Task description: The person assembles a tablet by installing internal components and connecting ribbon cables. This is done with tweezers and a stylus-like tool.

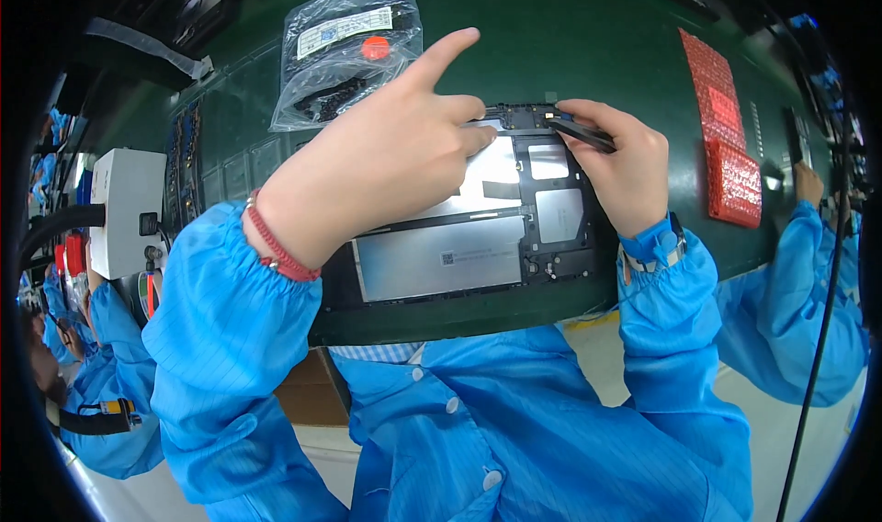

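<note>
A flat electronic device with its inside exposed point(441, 260), like a tablet, lies on the green table in front of me. It has a black frame, silver metal plates and a small printed code. My left hand point(395, 145) rests over its upper left part, one finger stretched out and the others bent, two fingertips touching the device near its far edge. What lies under the palm is hidden. My right hand point(625, 154) grips black tweezers point(588, 136), whose tips meet a small part at the device's far right corner.
A clear plastic bag point(349, 39) with a white label and orange dot lies beyond my left hand. Red bubble wrap point(730, 173) is on the right. A white box point(129, 214) and dark strips point(188, 159) stand left. Co-workers in blue sleeves point(795, 283) sit on both sides.
</note>
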Demonstrator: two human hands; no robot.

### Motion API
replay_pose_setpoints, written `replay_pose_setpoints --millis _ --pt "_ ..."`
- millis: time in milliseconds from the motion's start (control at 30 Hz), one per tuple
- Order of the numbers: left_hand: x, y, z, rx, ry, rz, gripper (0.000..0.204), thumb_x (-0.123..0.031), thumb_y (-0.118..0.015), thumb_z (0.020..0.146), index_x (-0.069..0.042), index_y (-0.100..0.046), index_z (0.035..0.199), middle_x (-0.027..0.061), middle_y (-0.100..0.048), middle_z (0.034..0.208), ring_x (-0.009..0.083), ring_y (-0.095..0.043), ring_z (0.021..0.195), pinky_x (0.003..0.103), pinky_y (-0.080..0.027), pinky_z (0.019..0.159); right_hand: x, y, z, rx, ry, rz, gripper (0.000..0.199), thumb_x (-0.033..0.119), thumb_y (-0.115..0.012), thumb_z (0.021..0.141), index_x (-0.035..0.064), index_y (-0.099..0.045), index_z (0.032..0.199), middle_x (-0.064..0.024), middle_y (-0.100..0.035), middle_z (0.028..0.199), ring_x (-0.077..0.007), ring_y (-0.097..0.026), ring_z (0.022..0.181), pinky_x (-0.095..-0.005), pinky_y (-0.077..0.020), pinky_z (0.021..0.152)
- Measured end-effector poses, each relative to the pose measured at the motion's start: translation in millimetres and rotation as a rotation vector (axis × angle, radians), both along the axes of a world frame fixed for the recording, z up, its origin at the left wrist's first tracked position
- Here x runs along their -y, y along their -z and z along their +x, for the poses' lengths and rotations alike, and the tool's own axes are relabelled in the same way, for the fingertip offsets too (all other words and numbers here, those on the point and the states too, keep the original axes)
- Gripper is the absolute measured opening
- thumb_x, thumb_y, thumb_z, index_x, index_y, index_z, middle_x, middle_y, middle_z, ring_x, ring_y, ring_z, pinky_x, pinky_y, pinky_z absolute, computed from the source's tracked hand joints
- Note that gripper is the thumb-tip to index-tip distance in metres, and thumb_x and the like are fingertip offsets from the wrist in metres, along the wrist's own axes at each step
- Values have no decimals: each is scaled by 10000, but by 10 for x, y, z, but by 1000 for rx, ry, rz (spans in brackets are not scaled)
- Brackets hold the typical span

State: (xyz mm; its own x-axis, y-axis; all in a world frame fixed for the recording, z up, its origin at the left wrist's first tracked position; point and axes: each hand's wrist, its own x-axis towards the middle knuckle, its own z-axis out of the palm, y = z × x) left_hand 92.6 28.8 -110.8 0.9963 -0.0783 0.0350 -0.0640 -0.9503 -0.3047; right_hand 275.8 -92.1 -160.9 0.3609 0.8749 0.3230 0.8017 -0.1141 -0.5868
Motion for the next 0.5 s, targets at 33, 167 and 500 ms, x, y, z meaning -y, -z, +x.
replay_pose_setpoints --millis 33,167,500 --pt "3 -1 45 -1 19 8 158 -58 -664 671 -144 -720 790 -17 -659 965 150 -552 1034 517 -192 1081 -5 24 14 -13 -1 7 266 68 -661 698 91 -658 963 -105 -656 842 -245 -644 766 -310 -513 668" --pt "30 -71 95 -88 20 46 160 -56 -655 680 -151 -721 790 -1 -656 987 165 -546 1055 495 -203 1083 -20 25 32 6 -35 68 261 61 -653 703 84 -654 963 -103 -645 779 -225 -641 712 -297 -501 633" --pt "307 283 -460 274 -521 -101 381 -72 -531 739 -141 -601 1107 107 -486 1247 277 -431 1169 591 -218 992 -130 -319 4 -118 -245 89 336 -44 -522 692 54 -633 994 -110 -594 812 -184 -588 725 -265 -467 670"
